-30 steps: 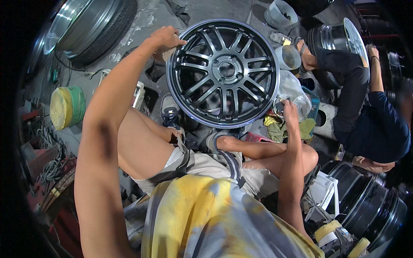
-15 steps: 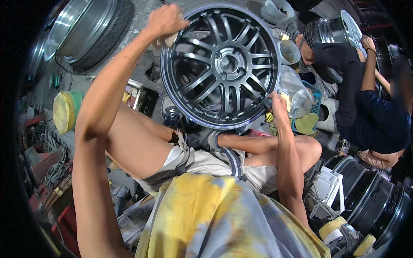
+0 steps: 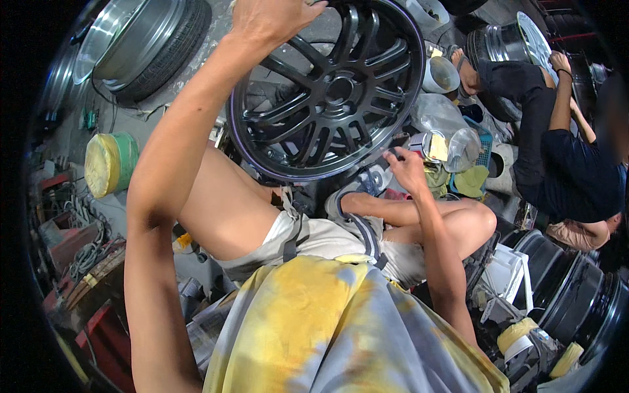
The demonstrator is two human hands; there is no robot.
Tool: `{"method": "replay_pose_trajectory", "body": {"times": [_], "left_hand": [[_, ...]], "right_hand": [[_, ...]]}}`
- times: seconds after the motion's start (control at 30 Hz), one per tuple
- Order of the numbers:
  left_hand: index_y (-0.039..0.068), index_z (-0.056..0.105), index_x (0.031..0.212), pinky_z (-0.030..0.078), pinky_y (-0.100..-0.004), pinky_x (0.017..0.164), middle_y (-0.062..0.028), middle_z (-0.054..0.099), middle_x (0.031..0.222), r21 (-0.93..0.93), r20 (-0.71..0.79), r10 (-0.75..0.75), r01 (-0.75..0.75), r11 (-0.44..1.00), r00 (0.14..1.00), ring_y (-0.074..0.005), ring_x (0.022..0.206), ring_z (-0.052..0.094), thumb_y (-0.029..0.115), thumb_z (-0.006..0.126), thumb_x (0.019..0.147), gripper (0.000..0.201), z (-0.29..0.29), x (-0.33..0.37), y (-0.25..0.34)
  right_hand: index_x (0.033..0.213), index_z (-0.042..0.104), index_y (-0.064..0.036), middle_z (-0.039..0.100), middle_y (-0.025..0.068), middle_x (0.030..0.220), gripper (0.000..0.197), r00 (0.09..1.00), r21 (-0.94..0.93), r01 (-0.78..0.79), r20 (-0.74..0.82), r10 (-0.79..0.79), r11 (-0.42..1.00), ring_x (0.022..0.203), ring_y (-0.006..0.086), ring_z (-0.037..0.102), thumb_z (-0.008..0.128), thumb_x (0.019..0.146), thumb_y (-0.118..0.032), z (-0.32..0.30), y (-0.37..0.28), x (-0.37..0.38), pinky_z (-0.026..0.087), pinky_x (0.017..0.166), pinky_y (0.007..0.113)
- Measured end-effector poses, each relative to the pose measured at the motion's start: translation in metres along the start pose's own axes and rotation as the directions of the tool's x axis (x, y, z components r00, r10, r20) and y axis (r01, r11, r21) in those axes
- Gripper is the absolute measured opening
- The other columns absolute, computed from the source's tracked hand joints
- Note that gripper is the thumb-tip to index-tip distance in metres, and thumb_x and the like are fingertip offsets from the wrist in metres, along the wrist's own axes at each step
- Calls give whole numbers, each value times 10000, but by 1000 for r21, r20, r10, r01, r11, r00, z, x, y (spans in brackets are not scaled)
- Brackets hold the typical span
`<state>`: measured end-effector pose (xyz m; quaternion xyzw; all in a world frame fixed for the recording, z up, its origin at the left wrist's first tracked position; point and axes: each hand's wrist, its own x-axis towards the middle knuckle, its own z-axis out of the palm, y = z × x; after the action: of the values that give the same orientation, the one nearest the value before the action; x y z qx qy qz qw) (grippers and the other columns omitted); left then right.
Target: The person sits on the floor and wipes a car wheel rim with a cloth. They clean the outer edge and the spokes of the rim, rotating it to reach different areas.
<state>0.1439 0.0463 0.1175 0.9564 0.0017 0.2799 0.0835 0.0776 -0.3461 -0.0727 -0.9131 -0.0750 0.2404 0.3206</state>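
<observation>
A dark alloy wheel rim point(image 3: 341, 92) with paired spokes, a polished edge line and no tyre leans upright in front of my legs. My left hand point(image 3: 272, 19) is closed over its upper left edge; part of that hand is cut off by the picture's top. Just off the lower right edge of the rim, my right hand point(image 3: 407, 171) pinches a small dark piece between thumb and fingers. What that piece is, I cannot make out. Both forearms reach forward past my bare knees.
A tyre on a silver rim point(image 3: 164, 59) stands at the far left, near a yellow-and-green round tub point(image 3: 111, 164). Plastic containers point(image 3: 440, 75) and a can point(image 3: 429, 145) crowd the right. A co-worker point(image 3: 563, 150) sits beyond. Black rims point(image 3: 563, 288) are stacked at the lower right.
The wheel rim has turned and shifted slightly left and nearer. My left hand has moved up and right with its edge. My right hand has come down-left, away from the edge.
</observation>
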Motion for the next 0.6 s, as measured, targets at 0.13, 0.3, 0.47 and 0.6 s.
{"method": "replay_pose_trajectory", "body": {"times": [0.13,0.3,0.47,0.6], "left_hand": [[59,681,778,561,-507,736,-168,716,820,3,-38,40,-40,999,999,-383,801,714,331,782,802,292,2,-7,21],[56,672,794,556,-511,724,-173,695,808,-5,-79,96,-97,995,992,-389,783,703,242,747,785,200,-2,-13,40],[47,653,797,555,-508,725,-176,682,820,-128,-79,60,-70,989,995,-394,792,698,179,722,770,151,-9,-23,53],[44,632,779,556,-504,743,-178,678,822,-151,-89,55,-68,986,995,-394,808,697,160,711,769,141,-14,-29,61]], "right_hand": [[1192,762,11,766,124,1064,256,988,327,81,-149,-33,942,932,131,719,742,977,-128,10,-34,-25,591,713,281],[1114,778,-22,744,127,1079,242,744,-30,546,-442,-501,837,957,250,735,770,876,20,33,-62,-23,586,833,334],[1097,755,0,740,145,1113,288,624,-205,620,-456,-634,757,1024,311,717,779,814,53,46,-72,-7,573,884,380],[1127,742,-15,721,118,1137,329,615,-291,659,-321,-720,693,993,317,674,785,804,29,52,-70,-2,560,861,408]]}}
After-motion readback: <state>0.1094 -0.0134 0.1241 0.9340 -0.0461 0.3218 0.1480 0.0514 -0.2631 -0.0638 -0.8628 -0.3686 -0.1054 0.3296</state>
